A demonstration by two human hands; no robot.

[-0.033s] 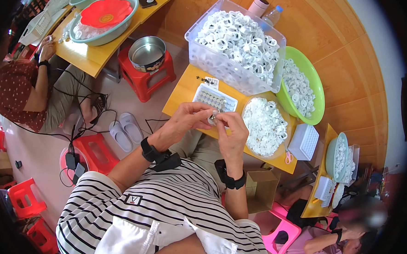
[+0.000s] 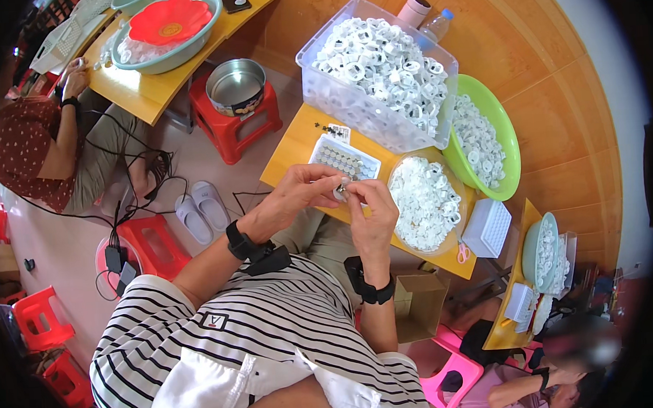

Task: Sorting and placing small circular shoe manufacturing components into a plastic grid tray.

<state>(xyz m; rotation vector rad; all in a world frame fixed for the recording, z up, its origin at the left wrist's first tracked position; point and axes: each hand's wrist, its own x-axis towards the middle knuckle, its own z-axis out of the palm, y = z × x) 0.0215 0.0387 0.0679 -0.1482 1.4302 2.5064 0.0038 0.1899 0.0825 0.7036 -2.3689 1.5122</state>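
Both my hands meet over the near edge of the yellow table (image 2: 294,159). Between their fingertips is a small white plastic part (image 2: 340,191) with something metallic on it, too small to tell further. My left hand (image 2: 296,194) pinches it from the left, and my right hand (image 2: 375,215) pinches it from the right. Just beyond my fingers lies a white tray (image 2: 375,169) with rows of small round pieces. To the right of my right hand stands a clear round bowl (image 2: 393,172) heaped with white plastic parts (image 2: 424,202).
A clear plastic bin (image 2: 336,113) full of white ring-like parts stands behind the tray. Beside it is a green basin (image 2: 511,135). Pink scissors (image 2: 463,253) and a white rack (image 2: 488,227) sit at the right edge. A red stool (image 2: 241,131) holds a metal pot (image 2: 236,84). Co-workers sit at both sides.
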